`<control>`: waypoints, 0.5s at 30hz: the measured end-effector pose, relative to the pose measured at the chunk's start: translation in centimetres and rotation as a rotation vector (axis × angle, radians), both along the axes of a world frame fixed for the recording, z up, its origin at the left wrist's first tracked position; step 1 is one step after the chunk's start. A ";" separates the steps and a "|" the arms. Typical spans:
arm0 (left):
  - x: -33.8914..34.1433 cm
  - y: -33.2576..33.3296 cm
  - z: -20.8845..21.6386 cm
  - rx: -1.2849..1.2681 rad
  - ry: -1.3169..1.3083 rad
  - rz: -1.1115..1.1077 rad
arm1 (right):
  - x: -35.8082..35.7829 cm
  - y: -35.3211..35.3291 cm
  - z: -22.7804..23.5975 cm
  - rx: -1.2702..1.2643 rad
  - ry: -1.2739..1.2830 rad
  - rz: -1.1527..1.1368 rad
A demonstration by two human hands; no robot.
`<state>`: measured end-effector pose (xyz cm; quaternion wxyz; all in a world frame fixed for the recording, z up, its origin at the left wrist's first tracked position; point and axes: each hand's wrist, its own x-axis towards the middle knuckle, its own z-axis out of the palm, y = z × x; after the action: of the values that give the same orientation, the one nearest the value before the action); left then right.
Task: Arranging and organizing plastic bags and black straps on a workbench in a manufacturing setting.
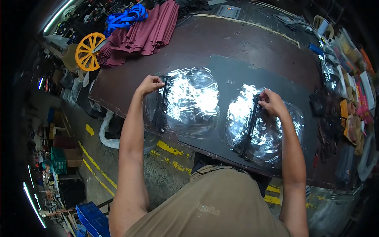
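Two piles of clear plastic sheets with rounded corners lie side by side on the table, a left pile (193,96) and a right pile (272,138), both glaring with reflected light. Across the left pile runs a narrow black strip (162,112) that looks like a zipper. My left hand (151,85) pinches its far end between thumb and fingers. A similar black strip (249,132) lies slanted over the right pile. At its far end my right hand (272,103) is closed in a pinch on it. The near ends of both strips rest on the plastic.
The dark brown table (252,47) carries a grey mat (225,65). Folded maroon fabric (146,33), blue straps (126,17) and an orange spoked wheel (90,51) sit at the far left. Scissors (326,146) and assorted packets (349,87) crowd the right side.
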<state>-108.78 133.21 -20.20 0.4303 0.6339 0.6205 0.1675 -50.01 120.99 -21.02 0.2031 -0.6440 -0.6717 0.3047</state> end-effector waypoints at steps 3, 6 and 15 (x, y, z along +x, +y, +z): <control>0.6 -0.1 -0.3 0.202 0.165 -0.019 | 0.0 0.5 -0.4 -0.018 -0.059 0.049; 2.3 -0.1 0.9 0.606 0.439 -0.081 | -0.1 1.0 -0.6 -0.009 -0.106 0.086; 21.0 -6.7 6.3 0.494 -0.031 -0.546 | -1.3 -2.6 7.6 0.034 0.067 0.120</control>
<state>-87.77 126.50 -13.89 0.3024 0.8583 0.3628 0.2008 -51.33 118.36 -13.43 0.2178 -0.5884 -0.7071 0.3261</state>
